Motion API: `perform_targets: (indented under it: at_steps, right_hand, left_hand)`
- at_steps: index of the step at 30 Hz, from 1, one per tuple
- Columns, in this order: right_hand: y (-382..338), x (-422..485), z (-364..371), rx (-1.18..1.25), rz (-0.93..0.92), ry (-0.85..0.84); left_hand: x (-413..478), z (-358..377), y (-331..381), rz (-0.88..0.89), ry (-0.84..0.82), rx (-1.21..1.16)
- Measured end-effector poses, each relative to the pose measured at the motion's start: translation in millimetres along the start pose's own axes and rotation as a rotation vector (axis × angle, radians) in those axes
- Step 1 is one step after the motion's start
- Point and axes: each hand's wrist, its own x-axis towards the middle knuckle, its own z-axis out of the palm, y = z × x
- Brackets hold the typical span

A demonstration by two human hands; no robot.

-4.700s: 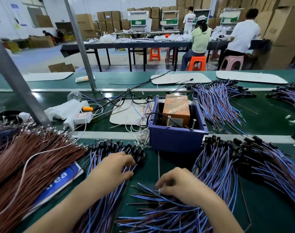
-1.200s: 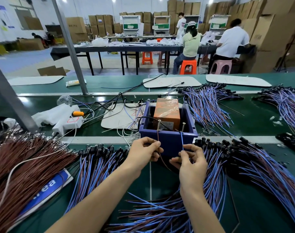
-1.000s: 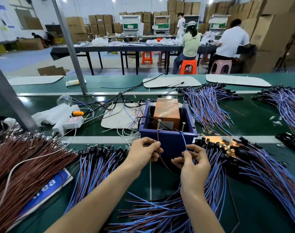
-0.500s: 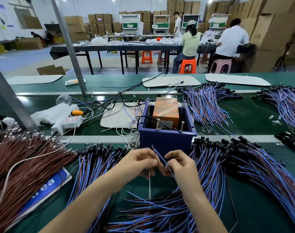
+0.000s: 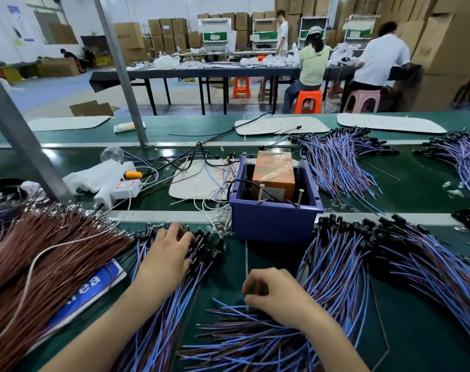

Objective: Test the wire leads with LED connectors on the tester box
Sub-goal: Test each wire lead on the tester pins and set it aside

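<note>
Selection: resting left hand (image 5: 169, 255), fingers (image 5: 173, 231) straight, on leads (image 5: 158, 318); curling right hand (image 5: 276, 296) over wire ends (image 5: 241, 336), grip unclear; ideally isolating one lead for tester box (image 5: 275, 222).

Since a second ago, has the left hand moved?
Yes. The left hand moved leftward, away from the tester box, onto the left pile of leads.
</note>
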Motion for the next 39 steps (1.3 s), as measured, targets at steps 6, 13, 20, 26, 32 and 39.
perform_targets:
  at_steps: [6, 13, 20, 26, 32, 39]
  right_hand:
    - [-2.8, -0.8, 0.6, 0.074, -0.001, 0.09]
    - [-26.5, 2.1, 1.0, 0.73, -0.023, 0.217]
    - [-34.1, 4.0, -18.2, 1.191, 0.095, 0.523]
    - [14.6, -15.7, -79.4, 1.221, 0.15, 0.762]
    - [62.3, -11.9, -112.2, 0.838, 0.291, 0.942]
    - [32.4, -19.4, -111.2, 0.007, 0.436, 1.042]
  left_hand:
    - [1.2, 4.1, 6.7, -0.069, 0.098, 0.001]
    - [-16.2, -24.4, 43.3, 0.045, 0.249, -0.749]
    - [-23.9, -32.1, 65.7, 0.057, 0.01, -1.188]
    - [-30.1, -33.6, 32.6, 0.144, -0.337, -1.055]
    - [-30.2, -46.9, 17.7, 0.244, -0.377, -0.87]
    - [-23.3, -48.7, 26.0, 0.222, -0.29, -0.843]
